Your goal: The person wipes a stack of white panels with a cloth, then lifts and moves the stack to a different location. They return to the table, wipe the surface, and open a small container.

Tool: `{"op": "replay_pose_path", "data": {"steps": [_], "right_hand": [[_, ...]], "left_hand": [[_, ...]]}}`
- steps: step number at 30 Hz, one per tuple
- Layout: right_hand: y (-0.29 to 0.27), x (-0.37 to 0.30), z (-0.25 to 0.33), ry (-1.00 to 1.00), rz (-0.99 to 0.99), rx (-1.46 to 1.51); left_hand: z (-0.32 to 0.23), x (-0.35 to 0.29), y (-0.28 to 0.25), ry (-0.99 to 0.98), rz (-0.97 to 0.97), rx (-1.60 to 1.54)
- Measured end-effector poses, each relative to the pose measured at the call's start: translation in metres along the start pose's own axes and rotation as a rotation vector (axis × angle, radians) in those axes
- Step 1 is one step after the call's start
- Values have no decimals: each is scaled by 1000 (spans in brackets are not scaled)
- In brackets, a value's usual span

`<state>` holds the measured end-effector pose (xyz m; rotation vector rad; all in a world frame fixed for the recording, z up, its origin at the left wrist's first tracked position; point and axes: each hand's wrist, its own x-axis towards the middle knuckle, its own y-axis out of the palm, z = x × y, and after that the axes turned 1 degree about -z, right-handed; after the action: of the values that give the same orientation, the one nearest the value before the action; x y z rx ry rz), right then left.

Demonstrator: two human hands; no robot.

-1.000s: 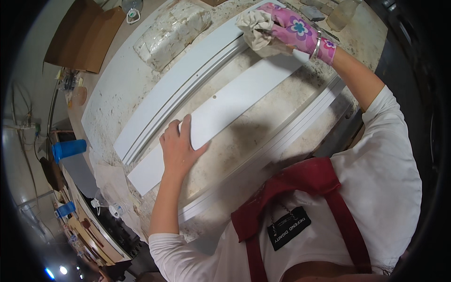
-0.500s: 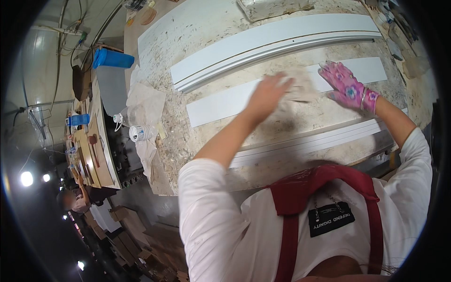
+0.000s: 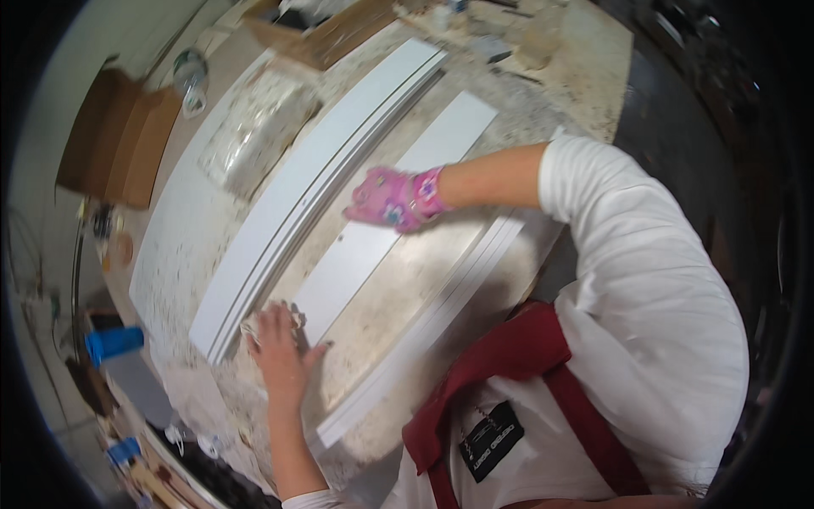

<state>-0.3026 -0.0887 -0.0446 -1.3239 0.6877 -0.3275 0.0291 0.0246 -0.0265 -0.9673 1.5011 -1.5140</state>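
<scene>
A narrow white panel (image 3: pixel 356 263) lies flat and slantwise across the stained worktable. My bare left hand (image 3: pixel 281 349) is at its near-left end, thumb spread away. Under and between its fingers is a crumpled pale cloth (image 3: pixel 252 326), partly covered by the hand. On the middle of the panel rests my right hand (image 3: pixel 388 199), in a pink flowered glove, flat and holding nothing. Beyond the panel runs a longer white grooved board (image 3: pixel 318 182). Nearer to me lies a slim white grooved strip (image 3: pixel 428 327).
A clear-wrapped package (image 3: pixel 259 131) sits beyond the long board. An open cardboard box (image 3: pixel 331 38) stands at the far edge, another brown box (image 3: pixel 119 140) at far left. A clear bottle (image 3: pixel 191 81) and a blue object (image 3: pixel 114 343) are at the left.
The view has turned, so the boards now slant. My left hand has gone with the cloth to the panel's left end. My gloved hand lies nearer the panel's middle.
</scene>
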Motion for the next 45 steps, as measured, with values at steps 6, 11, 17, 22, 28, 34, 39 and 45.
{"op": "replay_pose_path", "data": {"steps": [6, 11, 17, 22, 28, 34, 39, 45], "right_hand": [[17, -14, -1, 106, -154, 70], [-7, -39, 23, 112, -131, 29], [-1, -77, 57, 226, -130, 509], [20, -99, 63, 120, -182, 668], [16, -129, 70, -71, -230, 444], [29, -121, 80, -80, -159, 281], [7, -111, 73, 43, -148, 607], [69, -90, 48, -174, -512, 8]], "left_hand": [[-16, 22, 13, 55, 180, -90], [-14, -11, 4, 100, -23, -76], [32, -60, -54, -348, 446, -640], [59, -62, -108, -371, 332, -873], [124, -33, -110, -688, -424, -377], [104, 35, -202, -858, -1256, -599], [-9, 114, -182, -445, -764, -1261], [-69, 113, -45, 307, -19, -349]]}}
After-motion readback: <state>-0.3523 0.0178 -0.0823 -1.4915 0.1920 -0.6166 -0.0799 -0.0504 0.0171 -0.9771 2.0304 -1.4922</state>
